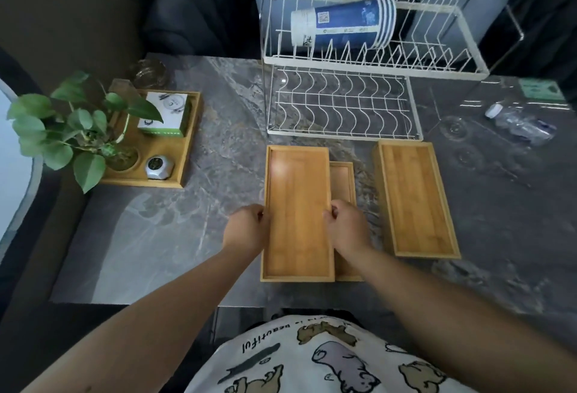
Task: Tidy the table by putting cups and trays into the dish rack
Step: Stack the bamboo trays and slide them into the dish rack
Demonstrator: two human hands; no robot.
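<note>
A long bamboo tray (296,205) lies in front of me, overlapping a narrower bamboo tray (343,183) partly hidden beneath it. My left hand (248,227) grips the long tray's left edge and my right hand (345,227) grips its right edge. A third bamboo tray (412,196) lies flat to the right, apart from both hands. Behind them stands a white two-tier wire dish rack (343,135). A stack of blue paper cups (343,22) lies on its side in the upper tier; the lower tier holds nothing.
On the left, a large bamboo tray (187,143) holds a leafy plant (75,130), a white-green box and a small silver jar. A clear plastic bottle (521,124) lies at the right. Glassware stands at the back left. The marble table's front edge (156,302) is near my body.
</note>
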